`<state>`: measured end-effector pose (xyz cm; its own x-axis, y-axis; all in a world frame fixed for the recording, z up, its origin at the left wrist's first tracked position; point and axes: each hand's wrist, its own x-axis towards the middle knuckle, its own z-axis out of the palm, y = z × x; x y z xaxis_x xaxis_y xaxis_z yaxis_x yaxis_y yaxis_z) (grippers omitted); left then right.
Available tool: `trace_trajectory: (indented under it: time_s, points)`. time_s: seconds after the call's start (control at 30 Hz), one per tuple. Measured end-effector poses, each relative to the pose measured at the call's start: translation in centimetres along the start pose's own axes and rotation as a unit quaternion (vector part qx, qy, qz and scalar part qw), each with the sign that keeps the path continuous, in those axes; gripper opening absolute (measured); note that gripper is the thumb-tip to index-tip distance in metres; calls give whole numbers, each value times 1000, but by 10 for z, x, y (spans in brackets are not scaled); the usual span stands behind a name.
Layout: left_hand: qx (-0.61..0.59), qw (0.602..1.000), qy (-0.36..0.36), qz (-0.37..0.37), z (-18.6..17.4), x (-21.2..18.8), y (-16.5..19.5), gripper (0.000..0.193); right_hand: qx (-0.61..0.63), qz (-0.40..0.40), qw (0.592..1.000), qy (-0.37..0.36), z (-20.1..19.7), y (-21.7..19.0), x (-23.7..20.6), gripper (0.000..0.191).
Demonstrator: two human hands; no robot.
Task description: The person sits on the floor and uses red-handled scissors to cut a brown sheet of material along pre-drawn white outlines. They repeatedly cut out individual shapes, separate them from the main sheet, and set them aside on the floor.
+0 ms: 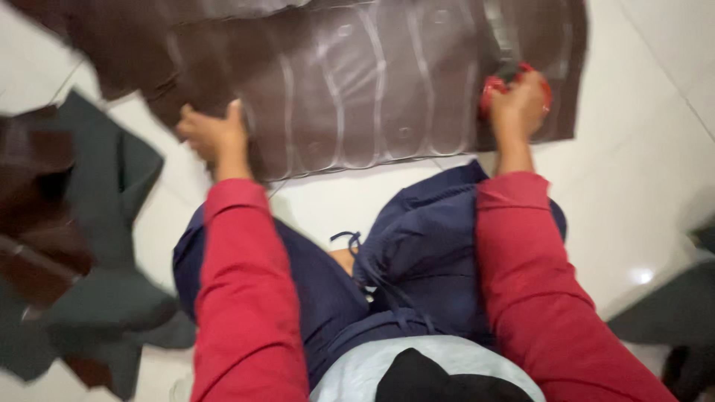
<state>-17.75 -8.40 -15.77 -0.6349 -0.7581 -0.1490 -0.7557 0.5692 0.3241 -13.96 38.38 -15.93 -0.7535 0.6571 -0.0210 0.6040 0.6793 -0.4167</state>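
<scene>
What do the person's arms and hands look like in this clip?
Both arms wear long red sleeves ending at the wrists. The left hand and right hand are bare, with no gloves. No watch or rings are discernible; the picture is blurred.

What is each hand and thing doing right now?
Left hand: pressed flat on the brown sheet's edge.
Right hand: closed around red-handled scissors, on the sheet.
Brown sheet: spread flat on the floor, marked with pale outlines.
Dark scraps: heaped loosely beside the person.
Floor: white, shiny.
</scene>
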Motion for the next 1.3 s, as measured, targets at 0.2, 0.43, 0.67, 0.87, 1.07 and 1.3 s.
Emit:
trace_trajectory:
  time_s: [0.2, 0.43, 0.67, 0.87, 1.07, 1.3]
  points:
    - [-70, 997, 10, 29, -2, 27, -18, 62, -55, -8, 998, 19, -7, -10, -17, 47]
    - [-125, 989, 50, 57, -4, 24, -19, 24, -2, 33, 999, 22, -11, -4, -10, 50]
    - [-148, 987, 30, 55, -11, 16, -10, 20, 85, 147, 978, 123, -21, 18, 26, 54]
    - [-107, 994, 29, 21, -13, 19, -8, 22, 66, 191, 970, 134, -20, 14, 35, 43]
    - [-96, 995, 13, 11, -11, 21, -4, 31, 563, 267, 752, 217, -18, 16, 56, 41]
    - [-64, 998, -15, 4, -4, 24, -6, 46, 121, 97, 946, 286, -14, 25, 60, 49]
